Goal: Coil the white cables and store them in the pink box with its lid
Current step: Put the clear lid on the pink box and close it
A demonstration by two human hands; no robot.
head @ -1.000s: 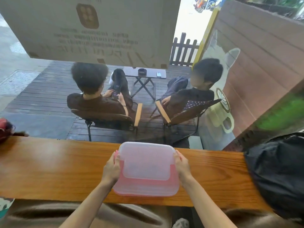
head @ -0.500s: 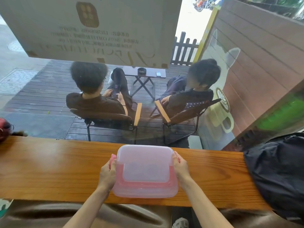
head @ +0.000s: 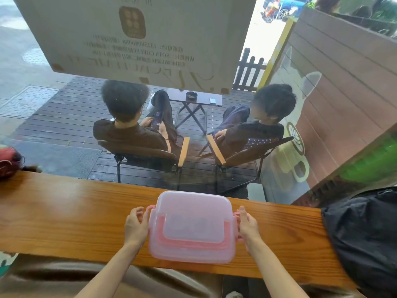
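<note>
The pink box (head: 191, 252) lies flat on the wooden counter (head: 64, 222), near its front edge, with the translucent lid (head: 193, 205) on top. Two faint round shapes (head: 187, 222) show through the lid; I cannot make out the white cables clearly. My left hand (head: 136, 226) is just left of the box, fingers apart and curled, a small gap from the left pink latch (head: 150, 208). On the other side my right hand (head: 247, 226) rests with straight fingers against the right pink latch (head: 236, 214). Neither hand lifts the box.
A black bag (head: 365, 244) covers the counter's right end. A red object (head: 8, 162) sits at the far left. A glass window stands right behind the counter; beyond it two people sit on chairs on a wooden deck.
The box was tilted up and gripped by both hands; it has been lowered flat onto the counter, and both hands have loosened to its sides by the latches.
</note>
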